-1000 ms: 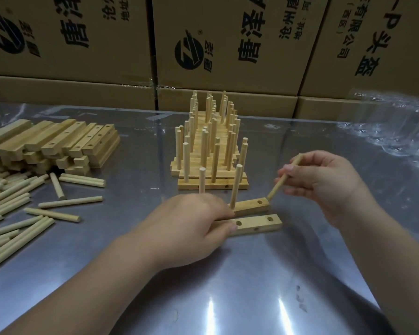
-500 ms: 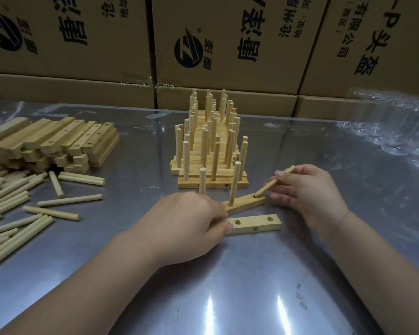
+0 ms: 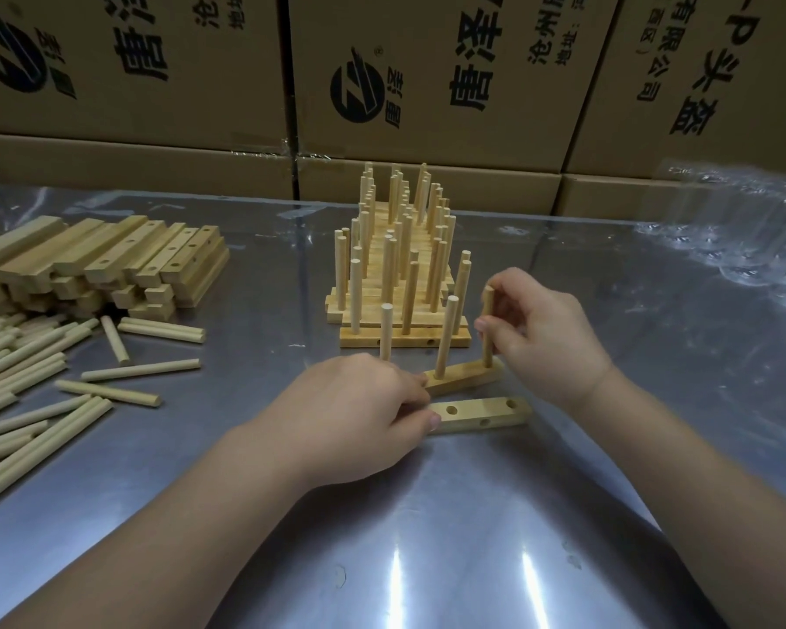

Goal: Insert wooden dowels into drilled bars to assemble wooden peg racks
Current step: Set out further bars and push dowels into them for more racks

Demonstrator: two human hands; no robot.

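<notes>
A drilled bar lies in mid-table, its right end raised a little. Two dowels stand upright in it, one at the left and one in the middle. My right hand pinches a third dowel, held upright with its lower end in the bar's right hole. My left hand grips the left ends of this bar and of a second bar, which lies flat in front with its holes bare.
Finished peg racks are stacked just behind the work spot. Loose dowels and a pile of drilled bars lie on the left. Cardboard boxes wall the back; clear plastic wrap sits at the right.
My right hand brought the slanted dowel's tip to the bar's right hole, then swung it upright. My left hand stayed on the bars.
</notes>
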